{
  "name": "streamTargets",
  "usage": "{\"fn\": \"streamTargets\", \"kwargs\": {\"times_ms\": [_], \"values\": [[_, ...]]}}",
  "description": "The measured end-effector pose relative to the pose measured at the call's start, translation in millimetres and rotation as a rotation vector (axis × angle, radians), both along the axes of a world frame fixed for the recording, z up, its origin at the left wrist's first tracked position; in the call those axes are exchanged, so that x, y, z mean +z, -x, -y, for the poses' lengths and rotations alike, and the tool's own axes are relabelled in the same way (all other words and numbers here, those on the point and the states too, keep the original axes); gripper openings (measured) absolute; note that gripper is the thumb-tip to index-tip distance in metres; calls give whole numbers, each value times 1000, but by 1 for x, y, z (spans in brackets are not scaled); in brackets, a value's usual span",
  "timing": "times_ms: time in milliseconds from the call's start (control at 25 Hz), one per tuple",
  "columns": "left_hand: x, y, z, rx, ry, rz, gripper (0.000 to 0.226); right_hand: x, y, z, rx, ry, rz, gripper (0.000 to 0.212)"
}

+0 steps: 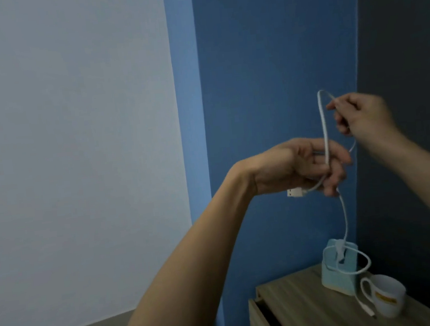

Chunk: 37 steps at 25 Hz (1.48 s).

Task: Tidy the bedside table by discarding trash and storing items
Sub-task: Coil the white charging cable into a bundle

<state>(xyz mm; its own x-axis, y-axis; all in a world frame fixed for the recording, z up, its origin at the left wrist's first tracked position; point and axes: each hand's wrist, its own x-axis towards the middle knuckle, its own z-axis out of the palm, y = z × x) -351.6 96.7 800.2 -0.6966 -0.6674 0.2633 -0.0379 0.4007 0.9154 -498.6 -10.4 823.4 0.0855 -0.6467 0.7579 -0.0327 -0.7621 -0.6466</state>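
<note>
A white USB cable (324, 127) is held up in front of the blue wall. My left hand (307, 166) is closed around it, with the USB plug (294, 192) sticking out to the left below the palm. My right hand (362, 114), higher and to the right, pinches a loop of the same cable. The rest of the cable hangs down and coils in front of a light blue box (339, 280) on the wooden bedside table (303, 310); its far end lies on the tabletop beside a white mug (387, 297).
The bedside table's drawer (260, 322) stands slightly open at the front left. A pale wall fills the left, with a skirting strip near the floor. A dark wall lies to the right behind the table.
</note>
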Motion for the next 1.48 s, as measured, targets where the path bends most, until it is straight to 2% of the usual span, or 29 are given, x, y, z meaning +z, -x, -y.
{"fn": "streamTargets", "kwargs": {"times_ms": [80,200,400,480,560,640,720,800,880,920,1000,1080,1200,1320,1400,1480], "values": [[9,7,-7,-16,36,60,30,8,0,1,-20,-5,-13,26],[25,10,-13,166,171,101,33,19,-3,-7,109,-8,-136,16],[51,-2,-17,526,331,286,29,36,2,-22,327,34,-230,31],[53,-8,-15,602,356,313,30,39,1,-25,295,143,-360,48],[53,-11,-13,648,358,297,30,43,-6,-32,245,260,-443,42],[55,-12,-14,634,343,264,33,43,-12,-38,321,270,-445,30],[59,-15,-19,576,307,268,33,44,-12,-45,413,209,-424,33],[66,-22,-25,455,234,317,29,45,-13,-45,462,133,-387,35],[69,-29,-31,285,143,325,28,45,-14,-46,498,72,-326,21],[69,-30,-34,207,105,306,30,44,-17,-47,521,48,-289,14],[72,-27,-36,129,94,250,42,37,-26,-51,540,-24,-255,13],[76,-24,-35,194,182,224,57,30,-40,-49,516,-37,-295,15],[79,-23,-32,347,426,205,59,26,-53,-43,333,-75,-302,32],[79,-28,-33,487,529,41,66,23,-49,-54,441,-85,-259,26],[82,-27,-34,541,522,-120,68,20,-45,-66,357,3,-403,21],[87,-23,-36,529,377,-389,66,20,-41,-70,-28,213,-744,26]]}}
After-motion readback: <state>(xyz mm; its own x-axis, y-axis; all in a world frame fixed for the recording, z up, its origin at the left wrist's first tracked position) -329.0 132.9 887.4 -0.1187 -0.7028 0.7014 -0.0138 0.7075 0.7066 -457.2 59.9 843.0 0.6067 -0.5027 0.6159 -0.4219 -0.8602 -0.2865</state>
